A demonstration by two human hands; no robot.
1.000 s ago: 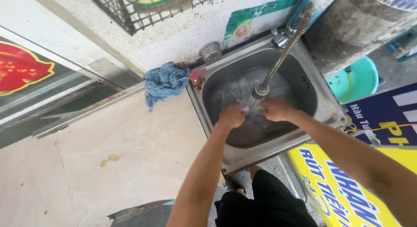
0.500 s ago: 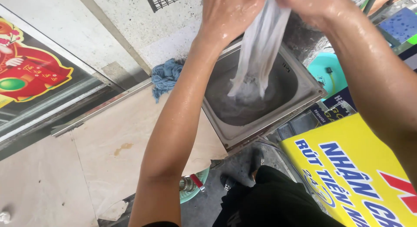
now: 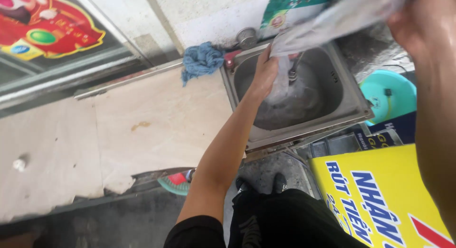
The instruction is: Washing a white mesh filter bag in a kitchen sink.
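Beige counter [image 3: 142, 129], steel sink [image 3: 354, 105], both hands stretching perhaps wet cloth [image 3: 332, 20]

- This looks like a wash spot at a small shop by the street.
- A metal sink [image 3: 349, 98] sits on the right of a stone worktop [image 3: 142, 134].
- Near right stands a yellow sign [image 3: 380, 200].
- Far left hangs a red poster [image 3: 47, 25].

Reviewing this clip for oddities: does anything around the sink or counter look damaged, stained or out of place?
The stone counter has a broken, chipped front edge at its lower left and a brownish stain near the middle. A blue rag lies crumpled at the sink corner. Both hands, left hand and right hand, grip a wet pale cloth stretched over the basin.
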